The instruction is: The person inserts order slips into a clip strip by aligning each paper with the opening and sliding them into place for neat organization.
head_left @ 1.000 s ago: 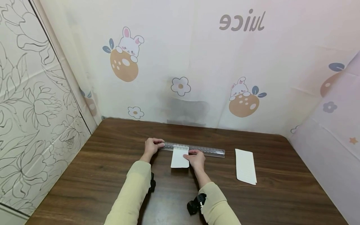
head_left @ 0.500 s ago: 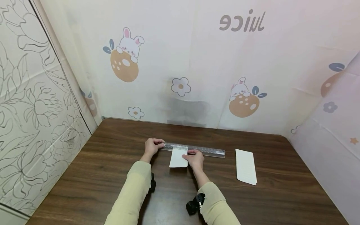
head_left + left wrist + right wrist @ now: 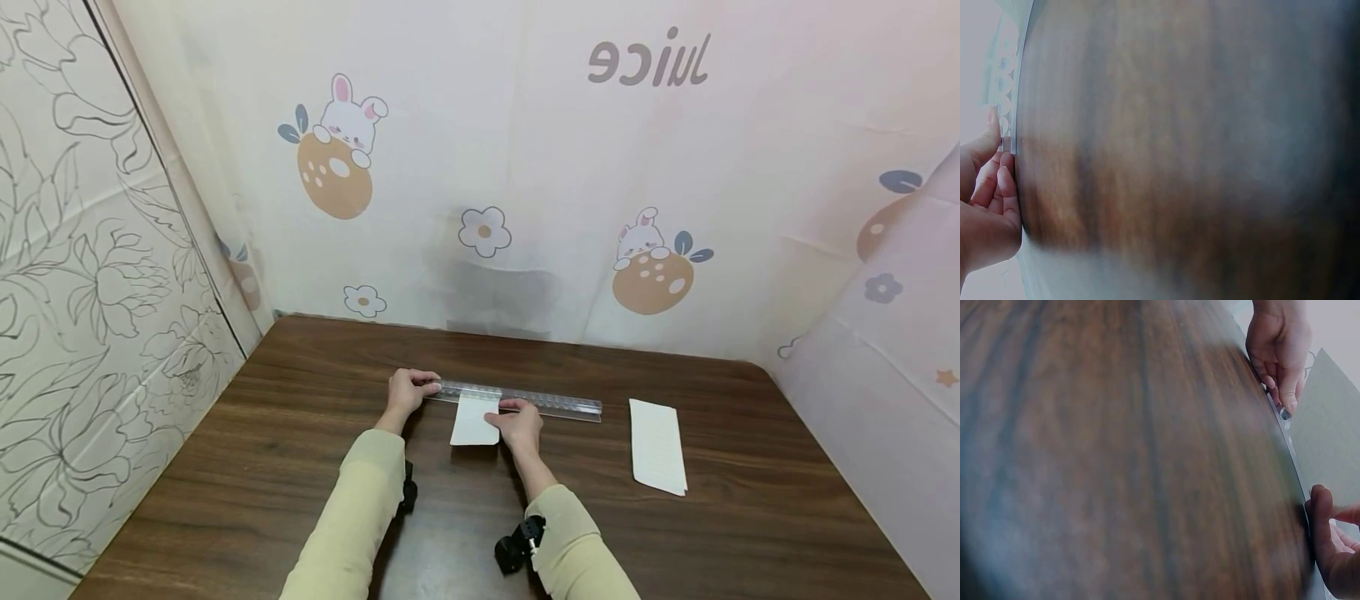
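A long clear plastic ruler [image 3: 555, 404] lies across the dark wood table. At its left end, my left hand [image 3: 405, 392] pinches it between thumb and fingers, as the left wrist view shows of the hand [image 3: 991, 206] and the ruler [image 3: 1008, 81]. A small white sheet of paper [image 3: 472, 421] extends toward me from the ruler, its far edge overlapped by the clear plastic. My right hand [image 3: 522, 427] pinches the paper's right edge, thumb on top, close to the ruler. From the right wrist, the paper [image 3: 1327, 434] rises between the two hands.
Another white paper [image 3: 657, 446], apparently more than one layer, lies on the table [image 3: 750, 500] to the right of the ruler. Behind the table hangs a printed curtain [image 3: 420, 150]. A black wrist camera [image 3: 517, 546] sits below the right hand.
My right hand and the paper have shifted slightly left along the ruler. The left hand stays on the ruler's end, and the ruler keeps its place.
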{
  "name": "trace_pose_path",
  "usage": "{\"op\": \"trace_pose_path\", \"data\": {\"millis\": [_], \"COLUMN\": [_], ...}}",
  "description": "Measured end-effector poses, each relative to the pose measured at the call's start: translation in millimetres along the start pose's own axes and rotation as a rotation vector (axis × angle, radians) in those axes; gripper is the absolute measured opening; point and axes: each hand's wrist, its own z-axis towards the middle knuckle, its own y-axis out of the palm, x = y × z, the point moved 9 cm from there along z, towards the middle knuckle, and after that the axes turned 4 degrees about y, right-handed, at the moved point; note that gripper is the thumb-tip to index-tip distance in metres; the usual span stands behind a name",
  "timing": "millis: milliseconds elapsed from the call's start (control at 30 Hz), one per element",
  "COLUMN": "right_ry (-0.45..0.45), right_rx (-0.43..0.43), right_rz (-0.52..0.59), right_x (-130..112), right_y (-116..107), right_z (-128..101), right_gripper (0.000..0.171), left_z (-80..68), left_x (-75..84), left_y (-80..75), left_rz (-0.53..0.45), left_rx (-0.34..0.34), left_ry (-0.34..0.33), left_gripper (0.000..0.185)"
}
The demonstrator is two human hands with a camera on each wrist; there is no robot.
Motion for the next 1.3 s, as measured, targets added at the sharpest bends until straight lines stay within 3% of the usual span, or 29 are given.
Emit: {"op": "trace_pose_path", "data": {"millis": [833,1067,1300], "right_ry": [-0.019,-0.068,-0.02], "right_rx": [-0.012,-0.007,-0.02], "right_rz": [0.011,0.027,0.018], "right_x": [-8,-4,-7], "right_y": [8,14,14], "right_z": [-2,7,0], "right_gripper": [0.029,0.029,0.029], "left_z": [0.5,0.0,0.3], "left_x": [-0.9,0.3,-0.8], "left_y": [-0.4,0.0,-0.8], "left_rz": [0.009,0.009,0.012], "left_rx": [0.007,-0.001,0.002], "left_ry": [-0.003,-0.001,-0.005], "left_gripper": [0.011,0.011,0.011]}}
